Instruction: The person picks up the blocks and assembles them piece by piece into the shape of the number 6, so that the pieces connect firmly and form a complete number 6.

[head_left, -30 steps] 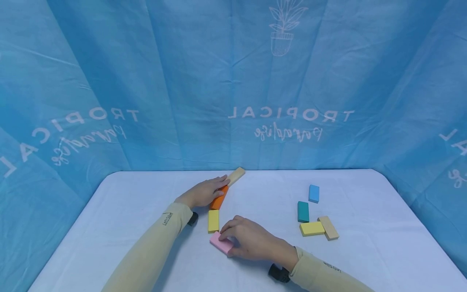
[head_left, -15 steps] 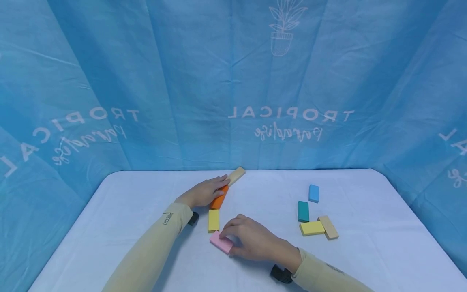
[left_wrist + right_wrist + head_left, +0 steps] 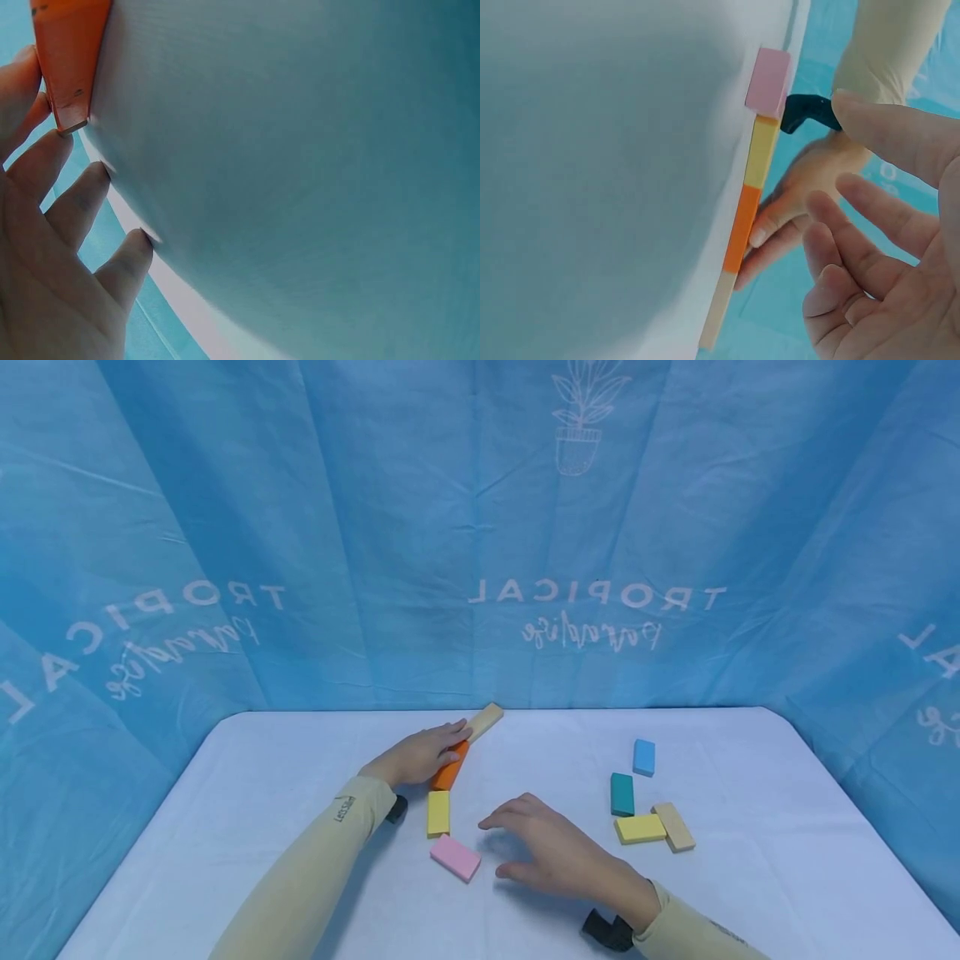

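Note:
A bent row of blocks lies on the white table: natural wood (image 3: 486,722) at the back, then orange (image 3: 452,768), yellow (image 3: 438,814) and pink (image 3: 456,858) nearest the front. My left hand (image 3: 420,754) rests at the orange block, its fingers spread along that block and the near end of the wood one. In the left wrist view the fingers touch the orange block (image 3: 71,67). To the right of the pink block hovers my right hand (image 3: 551,852), fingers parted and holding nothing. The right wrist view shows the pink block (image 3: 769,82) apart from that hand (image 3: 892,247).
At the right of the table (image 3: 735,777) lie a blue block (image 3: 644,757), a green block (image 3: 622,794), a second yellow block (image 3: 641,829) and another wood block (image 3: 673,827) touching it. A blue printed curtain (image 3: 405,568) hangs behind and at both sides.
My right hand has let go of the pink block and moved right, with its fingers spread. The pink block lies where it was, and my left hand has stayed in place.

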The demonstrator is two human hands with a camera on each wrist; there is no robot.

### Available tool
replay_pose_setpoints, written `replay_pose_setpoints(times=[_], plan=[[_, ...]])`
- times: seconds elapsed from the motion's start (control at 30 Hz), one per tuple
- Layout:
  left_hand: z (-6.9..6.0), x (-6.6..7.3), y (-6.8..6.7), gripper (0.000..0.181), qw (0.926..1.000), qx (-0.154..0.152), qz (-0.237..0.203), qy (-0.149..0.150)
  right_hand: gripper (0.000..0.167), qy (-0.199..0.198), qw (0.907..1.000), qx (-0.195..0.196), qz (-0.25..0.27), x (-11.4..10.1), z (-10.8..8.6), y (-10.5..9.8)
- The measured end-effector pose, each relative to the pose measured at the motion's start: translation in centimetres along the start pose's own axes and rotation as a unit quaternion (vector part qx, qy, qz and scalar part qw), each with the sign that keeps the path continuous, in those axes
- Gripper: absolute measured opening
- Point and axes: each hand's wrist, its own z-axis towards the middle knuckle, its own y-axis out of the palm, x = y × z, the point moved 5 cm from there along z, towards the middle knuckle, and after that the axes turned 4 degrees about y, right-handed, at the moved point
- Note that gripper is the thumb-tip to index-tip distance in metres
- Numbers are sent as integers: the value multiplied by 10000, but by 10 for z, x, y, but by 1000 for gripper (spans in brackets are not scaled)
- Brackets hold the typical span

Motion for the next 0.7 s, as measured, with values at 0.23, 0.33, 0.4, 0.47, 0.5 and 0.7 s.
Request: replay_pose_setpoints(times=[0.23, 0.33, 0.4, 0.47, 0.5, 0.7], plan=[[0, 1, 0, 56, 10000, -33, -31, -73, 59, 292, 9992, 245, 132, 12, -12, -10], [0, 1, 0, 56, 10000, -26, -42, -71, 61, 412, 9981, 440, 101, 19, -18, -15], [0, 1, -1, 56, 10000, -26, -52, -56, 61, 490, 9973, 547, 58, 23, -22, -19], [0, 1, -1, 56, 10000, -27, -61, -47, 62, 523, 9966, 634, 46, 27, -25, -21], [0, 1, -1, 56, 10000, -26, -64, -41, 61, 530, 9964, 663, 53, 28, -26, -22], [-1, 1, 0, 55, 9999, -3, -100, -8, 61, 597, 9934, 978, 67, 38, -35, -28]])
